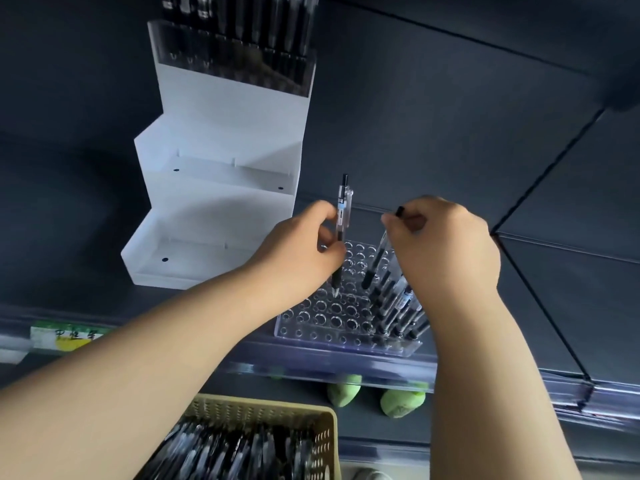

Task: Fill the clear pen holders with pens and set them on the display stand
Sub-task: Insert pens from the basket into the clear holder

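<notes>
Pen holder (313, 328) part-filled; left hand (298, 268) grips upright pen (343, 199), right hand (446, 247) pinches tilted pen (375, 261) top.

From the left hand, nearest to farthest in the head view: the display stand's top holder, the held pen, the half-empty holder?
1. Held pen, gripped in the left hand.
2. Half-empty holder, just below, slightly right.
3. Top holder, far up on the stand.

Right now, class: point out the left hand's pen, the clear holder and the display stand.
pen (341, 218): head view, clear barrel.
clear holder (327, 317): head view, empty holed top.
display stand (221, 199): head view, middle step.
</notes>
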